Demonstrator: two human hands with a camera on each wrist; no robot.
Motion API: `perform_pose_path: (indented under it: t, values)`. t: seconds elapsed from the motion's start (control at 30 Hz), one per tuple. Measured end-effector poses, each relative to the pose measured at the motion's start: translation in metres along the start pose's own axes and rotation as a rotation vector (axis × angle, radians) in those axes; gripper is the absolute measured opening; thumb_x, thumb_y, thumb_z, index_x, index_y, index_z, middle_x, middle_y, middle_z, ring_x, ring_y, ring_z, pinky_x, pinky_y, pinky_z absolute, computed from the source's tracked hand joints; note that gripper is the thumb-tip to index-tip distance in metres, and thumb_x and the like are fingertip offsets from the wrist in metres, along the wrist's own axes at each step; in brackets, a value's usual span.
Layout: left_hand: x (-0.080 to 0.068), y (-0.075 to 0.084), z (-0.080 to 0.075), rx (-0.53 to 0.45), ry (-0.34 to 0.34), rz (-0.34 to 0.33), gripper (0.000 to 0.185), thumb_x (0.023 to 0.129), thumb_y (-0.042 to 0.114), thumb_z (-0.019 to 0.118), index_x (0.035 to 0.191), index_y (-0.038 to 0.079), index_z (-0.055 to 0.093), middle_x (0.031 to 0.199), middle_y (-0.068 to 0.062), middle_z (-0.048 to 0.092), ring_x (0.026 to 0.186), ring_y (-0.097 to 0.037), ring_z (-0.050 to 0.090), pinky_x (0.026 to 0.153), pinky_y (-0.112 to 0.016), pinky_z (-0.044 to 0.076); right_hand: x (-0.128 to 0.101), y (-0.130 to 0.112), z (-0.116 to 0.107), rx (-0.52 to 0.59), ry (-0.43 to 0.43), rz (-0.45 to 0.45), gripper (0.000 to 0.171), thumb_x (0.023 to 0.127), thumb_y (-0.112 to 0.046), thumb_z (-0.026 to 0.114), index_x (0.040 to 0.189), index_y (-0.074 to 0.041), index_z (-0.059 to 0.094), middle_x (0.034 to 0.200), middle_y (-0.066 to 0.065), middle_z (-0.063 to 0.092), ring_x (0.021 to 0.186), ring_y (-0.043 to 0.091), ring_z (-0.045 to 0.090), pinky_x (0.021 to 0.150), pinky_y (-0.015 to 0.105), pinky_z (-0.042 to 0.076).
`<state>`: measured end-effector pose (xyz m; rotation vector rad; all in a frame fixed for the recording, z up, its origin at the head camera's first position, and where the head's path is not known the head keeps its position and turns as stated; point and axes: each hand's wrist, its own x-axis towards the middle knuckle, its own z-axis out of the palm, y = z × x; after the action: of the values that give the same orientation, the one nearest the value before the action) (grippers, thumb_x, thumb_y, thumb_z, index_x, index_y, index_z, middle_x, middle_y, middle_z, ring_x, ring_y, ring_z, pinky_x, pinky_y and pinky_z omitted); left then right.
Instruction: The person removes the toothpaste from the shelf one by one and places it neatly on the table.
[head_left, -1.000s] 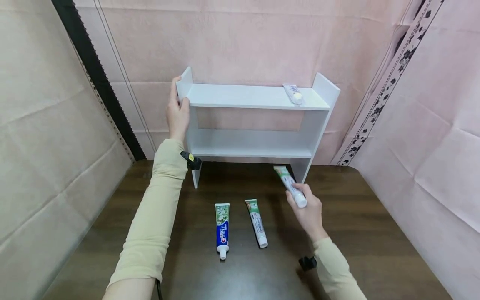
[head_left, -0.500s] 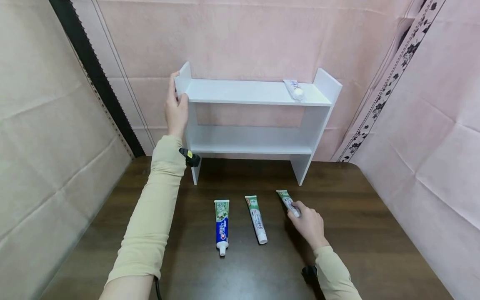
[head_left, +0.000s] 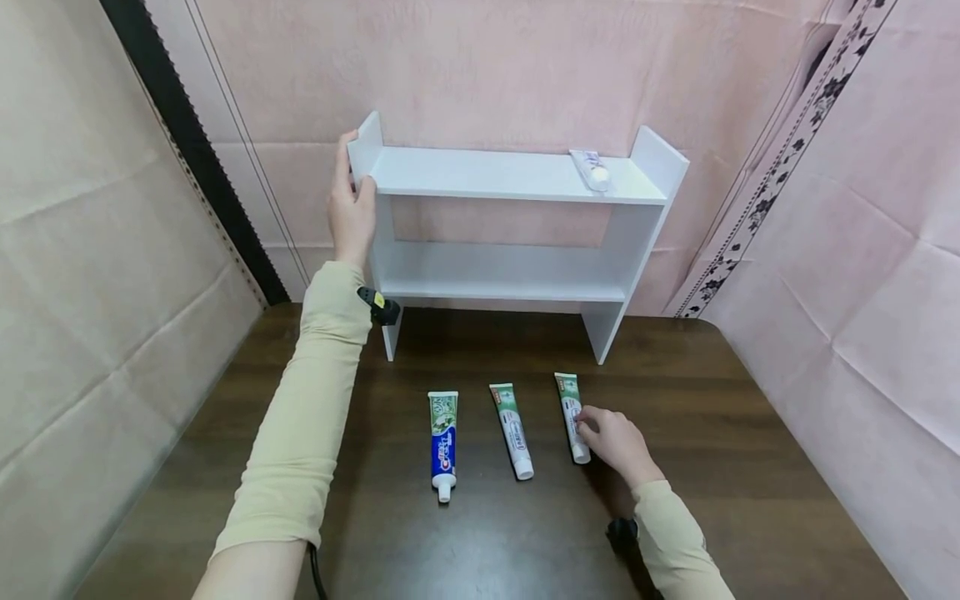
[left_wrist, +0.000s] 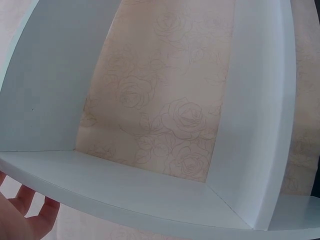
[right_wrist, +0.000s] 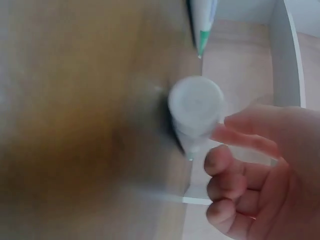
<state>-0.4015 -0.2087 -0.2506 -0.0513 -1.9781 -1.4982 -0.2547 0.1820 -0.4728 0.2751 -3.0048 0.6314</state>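
Note:
My left hand (head_left: 351, 208) grips the upper left side panel of a white two-tier shelf (head_left: 498, 293). In the left wrist view its fingers (left_wrist: 47, 212) curl at the panel's outer edge. A green and white toothpaste tube (head_left: 568, 402) lies on the table in front of the shelf's right leg. Beside it is my right hand (head_left: 618, 446), fingers loosely bent. The right wrist view shows the tube's white cap (right_wrist: 196, 102), with thumb and fingers just off its side. A similar tube (head_left: 512, 432) and a blue and green toothpaste tube (head_left: 443, 442) lie further left.
A pale tube (head_left: 590, 170) lies at the right end of the upper shelf board. The shelf stands at the back of the dark wooden table (head_left: 480, 542). Light cloth walls (head_left: 847, 317) enclose the back and both sides.
My right hand has lowered the toothpaste tube from beside the shelf's right leg onto the table, then let it go. The left hand keeps its grip on the shelf.

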Motion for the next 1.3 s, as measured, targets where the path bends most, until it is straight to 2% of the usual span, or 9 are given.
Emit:
perform_pose_path:
  t: [0.17,0.27,0.4,0.5,0.6,0.7,0.87,1.17,1.3]
  values:
    - [0.000,0.001,-0.001,-0.006,-0.001,0.003,0.058,0.098,0.017,0.036,0.140,0.055,0.031,0.148,0.010,0.043,0.099,-0.013,0.047,0.074,-0.026,0.038,0.011,-0.007,-0.021,-0.032,-0.058,-0.104,0.018,0.091,-0.016,0.061,0.100,-0.007,0.074,0.085,0.009,0.072,0.067,0.016,0.056,0.062,0.036,0.048]
    - [-0.001,-0.001,-0.001,-0.010,0.001,0.000,0.059,0.097,0.015,0.036,0.140,0.055,0.032,0.148,0.009,0.043,0.097,-0.013,0.047,0.073,-0.026,0.037,0.025,-0.021,-0.048,-0.004,-0.051,-0.168,0.021,0.092,-0.017,0.060,0.103,-0.005,0.072,0.078,0.006,0.066,0.065,0.014,0.054,0.059,0.033,0.046]
    - [-0.002,-0.005,-0.001,-0.002,0.007,0.005,0.058,0.097,0.015,0.037,0.140,0.054,0.032,0.147,0.009,0.044,0.096,-0.013,0.047,0.072,-0.026,0.037,0.050,-0.053,-0.109,-0.008,0.062,-0.207,0.038,0.094,-0.021,0.057,0.129,-0.004,0.058,0.105,0.017,0.064,0.089,0.029,0.061,0.078,0.044,0.052]
    - [-0.004,-0.007,0.000,0.001,0.007,0.009,0.058,0.097,0.016,0.037,0.141,0.053,0.032,0.148,0.009,0.043,0.098,-0.014,0.047,0.073,-0.026,0.037,0.070,-0.081,-0.161,-0.046,0.194,-0.202,0.055,0.095,-0.023,0.056,0.146,-0.008,0.040,0.121,0.023,0.056,0.107,0.038,0.055,0.088,0.055,0.047]
    - [-0.005,-0.009,0.001,0.001,0.007,0.006,0.058,0.097,0.016,0.037,0.141,0.054,0.032,0.148,0.009,0.043,0.099,-0.014,0.048,0.073,-0.026,0.038,0.090,-0.103,-0.204,-0.097,0.317,-0.177,0.065,0.095,-0.025,0.055,0.153,-0.016,0.026,0.117,0.023,0.053,0.100,0.036,0.052,0.082,0.051,0.047]
    - [-0.005,-0.008,0.002,0.001,0.006,0.007,0.058,0.097,0.016,0.037,0.141,0.054,0.031,0.149,0.009,0.042,0.100,-0.014,0.048,0.073,-0.026,0.038,0.115,-0.111,-0.230,-0.190,0.363,-0.156,0.067,0.094,-0.028,0.053,0.154,-0.022,0.024,0.112,0.022,0.050,0.094,0.032,0.045,0.075,0.043,0.040]
    - [-0.003,-0.006,0.004,0.000,0.004,0.019,0.058,0.097,0.016,0.036,0.141,0.054,0.032,0.148,0.009,0.043,0.099,-0.014,0.048,0.073,-0.026,0.038,0.142,-0.098,-0.243,-0.245,0.324,-0.185,0.062,0.092,-0.023,0.054,0.150,-0.015,0.034,0.109,0.024,0.044,0.093,0.031,0.037,0.072,0.038,0.029]
    - [0.000,-0.005,0.004,-0.004,0.014,0.030,0.059,0.096,0.013,0.036,0.142,0.051,0.033,0.149,0.009,0.042,0.105,-0.014,0.047,0.075,-0.027,0.039,0.139,-0.094,-0.231,-0.154,0.445,-0.219,0.053,0.088,-0.037,0.065,0.124,-0.006,0.042,0.102,0.020,0.052,0.089,0.031,0.047,0.070,0.043,0.037]
    - [0.002,-0.005,0.003,-0.010,0.009,0.033,0.058,0.097,0.014,0.035,0.142,0.051,0.032,0.150,0.010,0.039,0.112,-0.010,0.045,0.081,-0.027,0.039,0.140,-0.099,-0.230,-0.146,0.477,-0.187,0.055,0.091,-0.046,0.060,0.130,-0.011,0.044,0.108,0.019,0.058,0.090,0.032,0.053,0.069,0.046,0.041]
